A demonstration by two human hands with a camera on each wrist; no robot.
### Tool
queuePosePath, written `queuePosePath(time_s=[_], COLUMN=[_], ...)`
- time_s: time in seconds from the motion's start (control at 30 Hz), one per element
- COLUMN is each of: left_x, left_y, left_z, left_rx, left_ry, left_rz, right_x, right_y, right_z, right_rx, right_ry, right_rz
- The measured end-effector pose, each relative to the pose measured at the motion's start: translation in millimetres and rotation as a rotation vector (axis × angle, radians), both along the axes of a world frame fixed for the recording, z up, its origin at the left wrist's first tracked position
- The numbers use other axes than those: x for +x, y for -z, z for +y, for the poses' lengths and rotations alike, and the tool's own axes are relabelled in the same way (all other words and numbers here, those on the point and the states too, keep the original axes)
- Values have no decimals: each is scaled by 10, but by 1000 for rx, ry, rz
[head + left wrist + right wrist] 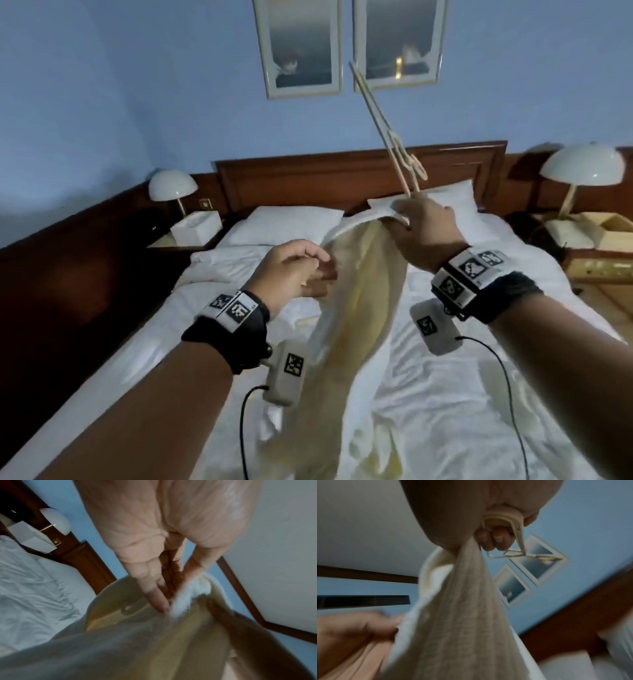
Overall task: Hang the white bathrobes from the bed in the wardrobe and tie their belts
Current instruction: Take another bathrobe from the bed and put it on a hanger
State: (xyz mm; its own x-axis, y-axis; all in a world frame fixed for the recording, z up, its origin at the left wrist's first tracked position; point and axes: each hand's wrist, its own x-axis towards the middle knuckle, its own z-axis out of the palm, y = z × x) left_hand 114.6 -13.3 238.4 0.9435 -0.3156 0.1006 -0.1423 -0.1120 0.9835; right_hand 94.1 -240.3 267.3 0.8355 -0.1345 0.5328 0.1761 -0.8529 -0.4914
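Right hand (423, 233): fingers curled, gripping hanger (383, 126) and bathrobe (356, 301) collar together, raised above bed (462, 394). Left hand (291, 270): fingers pinching bathrobe edge (wrist view blurred). Bathrobe hangs down, lower part lying on bed.

Left forearm: bare, reaching forward from lower left, a black strap with square-patterned marker tags round the wrist, a small cabled unit hanging under it.
Left hand (294, 270): raised at mid-height, back toward the camera, fingers (154, 595) and thumb brought together in a pinch on the bathrobe (356, 308) edge.
Right forearm: bare, reaching forward from lower right, the same strap, tags and cabled unit.
Right hand (424, 233): higher than the left and farther forward, fingers (494, 539) curled into a fist, gripping the bathrobe collar together with a hanger (394, 144).
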Motion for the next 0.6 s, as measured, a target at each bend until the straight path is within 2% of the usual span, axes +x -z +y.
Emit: queuePosePath(time_s=[0.03, 0.1, 0.17, 0.2, 0.27, 0.4, 0.5, 0.6], left_x=[-24, -27, -50, -83, -184, -307, -176, -34], left_y=[-86, -171, -178, -165, -114, -80, -135, -301], left_z=[-38, -137, -294, -402, -664, -913, -667, -254], left_rx=[-5, 117, 317, 354, 309, 201, 176, 242], left_ry=[-31, -94, -27, 39, 144, 123, 73, -19], left_rz=[-41, -180, -333, -373, -384, -340, -390, -492], right_x=[-71, -223, -385, -460, -598, -818, -904, -888], right_y=[-252, -636, -887, -980, -1123, -1299, -1262, -1034], right_z=[-51, -108, -133, -147, -180, -373, -646, -761], right_rx=[-49, -127, -167, -178, -190, -226, -368, -407], right_ry=[-7, -27, -69, -85, -104, -27, 133, 167], right_rz=[-37, -58, -80, -92, -131, -163, -15, 102])
